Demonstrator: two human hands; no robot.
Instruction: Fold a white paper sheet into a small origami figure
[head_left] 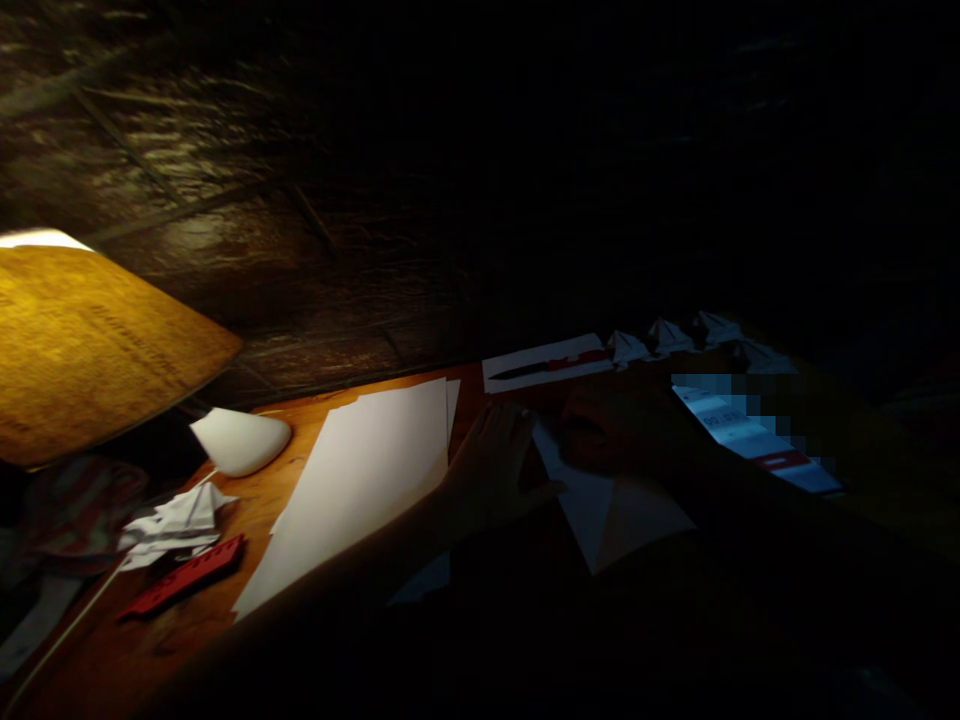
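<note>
The scene is very dark, lit only by a lamp at the left. My left hand (499, 465) lies flat with fingers spread on the left part of a folded sheet of white paper (615, 510) on the wooden table (247, 500). My right hand (611, 430) rests in shadow on the upper part of the same folded paper; its fingers look curled, but the dark hides them. A stack of plain white sheets (367, 475) lies just left of my left hand.
A yellow lampshade (82, 345) fills the left side. A white cone shape (240, 440), folded paper pieces (176, 520) and a red strip (184, 575) lie below it. A red-handled knife (551, 367) on paper, small paper figures (675, 340) and a lit phone (757, 440) lie at the back right.
</note>
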